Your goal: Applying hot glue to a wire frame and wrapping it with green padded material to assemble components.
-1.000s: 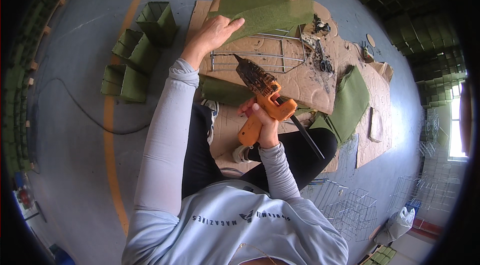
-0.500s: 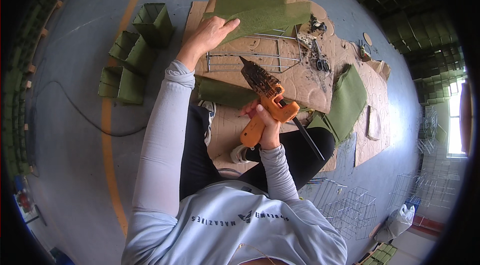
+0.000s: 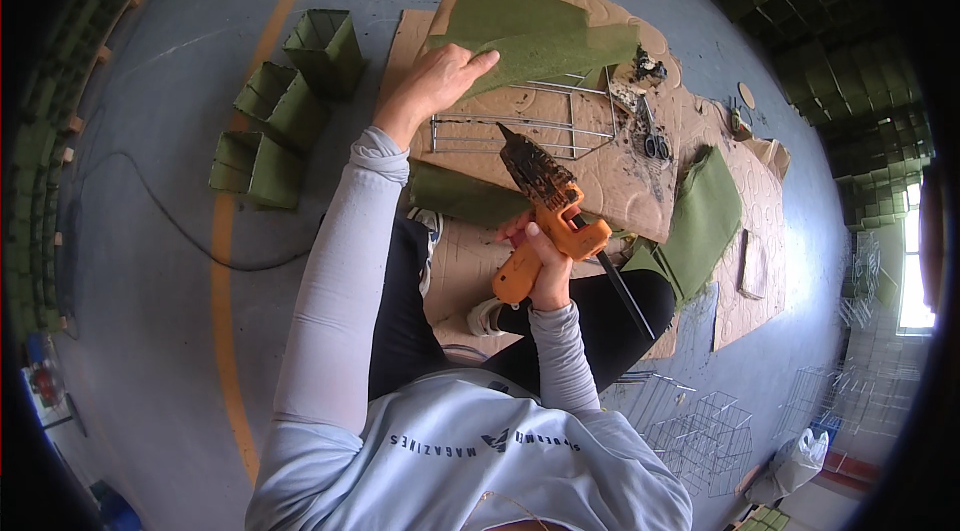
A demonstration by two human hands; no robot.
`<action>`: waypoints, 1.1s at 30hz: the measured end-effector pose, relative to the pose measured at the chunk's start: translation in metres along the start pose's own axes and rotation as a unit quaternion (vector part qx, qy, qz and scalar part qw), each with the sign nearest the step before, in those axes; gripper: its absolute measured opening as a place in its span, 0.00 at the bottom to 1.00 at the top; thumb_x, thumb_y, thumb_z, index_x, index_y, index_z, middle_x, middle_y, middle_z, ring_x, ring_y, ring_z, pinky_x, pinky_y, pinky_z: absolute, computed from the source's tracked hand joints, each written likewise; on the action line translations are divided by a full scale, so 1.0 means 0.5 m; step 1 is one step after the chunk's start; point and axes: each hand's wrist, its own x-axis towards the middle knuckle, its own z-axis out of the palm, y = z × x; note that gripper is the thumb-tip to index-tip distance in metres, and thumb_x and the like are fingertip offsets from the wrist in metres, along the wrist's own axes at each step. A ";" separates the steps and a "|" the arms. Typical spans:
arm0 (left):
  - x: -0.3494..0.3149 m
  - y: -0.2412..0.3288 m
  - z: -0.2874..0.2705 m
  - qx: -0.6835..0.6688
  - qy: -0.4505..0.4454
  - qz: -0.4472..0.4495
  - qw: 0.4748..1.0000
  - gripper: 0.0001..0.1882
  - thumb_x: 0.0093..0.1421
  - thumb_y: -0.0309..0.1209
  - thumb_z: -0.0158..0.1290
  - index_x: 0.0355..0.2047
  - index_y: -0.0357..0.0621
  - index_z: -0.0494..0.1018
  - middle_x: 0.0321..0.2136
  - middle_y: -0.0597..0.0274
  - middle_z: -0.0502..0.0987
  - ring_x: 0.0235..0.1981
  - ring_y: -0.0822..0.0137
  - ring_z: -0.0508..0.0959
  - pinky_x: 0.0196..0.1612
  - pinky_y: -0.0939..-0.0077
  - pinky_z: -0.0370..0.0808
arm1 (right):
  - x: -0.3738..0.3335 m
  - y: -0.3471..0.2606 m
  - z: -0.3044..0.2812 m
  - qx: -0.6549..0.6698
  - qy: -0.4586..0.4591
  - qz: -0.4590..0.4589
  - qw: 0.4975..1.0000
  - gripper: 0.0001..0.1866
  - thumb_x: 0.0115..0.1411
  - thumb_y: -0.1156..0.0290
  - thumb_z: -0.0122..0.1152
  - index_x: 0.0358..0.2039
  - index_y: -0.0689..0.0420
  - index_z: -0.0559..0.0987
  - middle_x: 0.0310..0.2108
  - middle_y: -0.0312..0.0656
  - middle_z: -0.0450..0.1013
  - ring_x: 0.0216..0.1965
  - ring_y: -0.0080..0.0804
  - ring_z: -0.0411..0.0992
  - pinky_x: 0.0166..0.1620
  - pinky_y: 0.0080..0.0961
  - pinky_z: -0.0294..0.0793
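Note:
My left hand [image 3: 440, 83] is closed on the near left edge of a green fabric sheet [image 3: 545, 46], with its thumb on top. The sheet covers the far part of a metal wire frame [image 3: 505, 134], whose near bars lie bare on the cardboard-topped work surface [image 3: 610, 196]. Wrapped in my right hand [image 3: 548, 266] is an orange glue gun [image 3: 520, 274]. Dark residue cakes its front end, and a black glue stick [image 3: 625, 291] sticks out of its back. The nozzle points up and left, close to the frame's near bars.
Three green fabric boxes [image 3: 257, 171] stand on the floor at left, near a cable [image 3: 180, 236]. Scissors [image 3: 655, 143] lie beside dark residue at right. More green fabric [image 3: 708, 201] hangs by my knee. Wire frames [image 3: 715, 436] stand at lower right.
The whole view has shifted slightly, so everything sits a little lower and to the right. Both hands keep their holds on the fabric and the glue gun.

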 end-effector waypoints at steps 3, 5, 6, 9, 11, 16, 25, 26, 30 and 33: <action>-0.001 -0.002 0.002 0.000 -0.003 -0.006 1.000 0.34 0.62 0.54 0.43 0.13 0.33 0.63 0.12 0.45 0.66 0.17 0.52 0.70 0.27 0.57 0.67 | 0.002 0.006 -0.010 0.005 -0.003 -0.009 1.000 0.13 0.54 0.66 0.55 0.33 0.62 0.68 0.28 0.44 0.66 0.33 0.37 0.69 0.41 0.33 0.68; -0.004 -0.001 0.007 -0.008 0.009 0.001 1.000 0.34 0.62 0.53 0.43 0.14 0.30 0.60 0.12 0.46 0.59 0.17 0.55 0.63 0.26 0.58 0.64 | 0.004 0.009 -0.017 -0.002 -0.002 -0.015 1.000 0.13 0.54 0.66 0.56 0.33 0.62 0.68 0.27 0.44 0.66 0.33 0.37 0.69 0.41 0.33 0.68; -0.005 -0.002 0.008 -0.016 0.019 0.009 1.000 0.34 0.63 0.52 0.43 0.16 0.28 0.57 0.12 0.48 0.52 0.16 0.58 0.55 0.25 0.60 0.61 | 0.005 0.007 -0.015 0.002 -0.006 -0.014 1.000 0.13 0.54 0.66 0.56 0.33 0.62 0.68 0.27 0.44 0.66 0.33 0.37 0.69 0.41 0.33 0.68; -0.005 -0.001 0.007 -0.021 0.013 0.004 1.000 0.35 0.63 0.52 0.43 0.16 0.27 0.58 0.12 0.46 0.54 0.16 0.56 0.56 0.25 0.59 0.61 | 0.003 0.001 -0.005 0.000 -0.010 -0.004 1.000 0.13 0.54 0.66 0.56 0.33 0.62 0.68 0.27 0.44 0.66 0.33 0.37 0.68 0.41 0.33 0.68; -0.003 0.002 0.004 -0.009 0.010 0.002 1.000 0.34 0.62 0.53 0.43 0.14 0.29 0.60 0.12 0.45 0.60 0.17 0.54 0.63 0.26 0.58 0.64 | 0.002 0.003 0.005 -0.006 -0.009 0.003 1.000 0.13 0.54 0.66 0.56 0.33 0.62 0.68 0.27 0.44 0.66 0.33 0.37 0.68 0.41 0.33 0.68; -0.005 0.006 -0.003 0.001 -0.008 -0.013 1.000 0.34 0.62 0.54 0.43 0.13 0.32 0.63 0.12 0.44 0.66 0.17 0.53 0.71 0.27 0.56 0.67 | 0.005 0.019 0.026 0.017 -0.031 0.022 0.999 0.12 0.55 0.68 0.55 0.34 0.62 0.68 0.28 0.44 0.66 0.33 0.37 0.67 0.41 0.34 0.67; -0.004 0.009 0.000 0.004 -0.002 -0.003 1.000 0.34 0.62 0.53 0.43 0.13 0.31 0.63 0.12 0.43 0.65 0.17 0.52 0.70 0.28 0.57 0.67 | 0.009 0.021 0.036 0.023 -0.040 0.030 0.998 0.11 0.55 0.69 0.55 0.33 0.62 0.68 0.27 0.43 0.65 0.32 0.36 0.67 0.40 0.34 0.67; -0.004 0.007 -0.001 0.002 -0.005 -0.005 1.000 0.34 0.62 0.53 0.43 0.13 0.31 0.63 0.12 0.43 0.65 0.17 0.52 0.70 0.28 0.57 0.67 | 0.009 0.020 0.039 0.016 -0.039 0.025 0.999 0.11 0.55 0.69 0.55 0.33 0.62 0.68 0.27 0.43 0.65 0.32 0.36 0.67 0.40 0.34 0.67; -0.005 -0.004 0.002 -0.005 0.013 0.007 1.000 0.34 0.62 0.52 0.44 0.13 0.30 0.63 0.12 0.42 0.64 0.16 0.52 0.69 0.27 0.57 0.67 | 0.007 0.021 0.032 0.027 -0.034 0.024 0.999 0.11 0.54 0.69 0.55 0.34 0.62 0.68 0.27 0.43 0.65 0.32 0.36 0.66 0.39 0.34 0.68; -0.003 -0.004 0.000 0.002 -0.001 -0.005 1.000 0.34 0.62 0.52 0.44 0.13 0.31 0.63 0.12 0.43 0.65 0.16 0.52 0.69 0.27 0.57 0.67 | 0.002 0.015 0.021 0.035 -0.015 0.006 0.999 0.12 0.54 0.69 0.55 0.34 0.62 0.68 0.27 0.43 0.65 0.32 0.36 0.67 0.39 0.34 0.68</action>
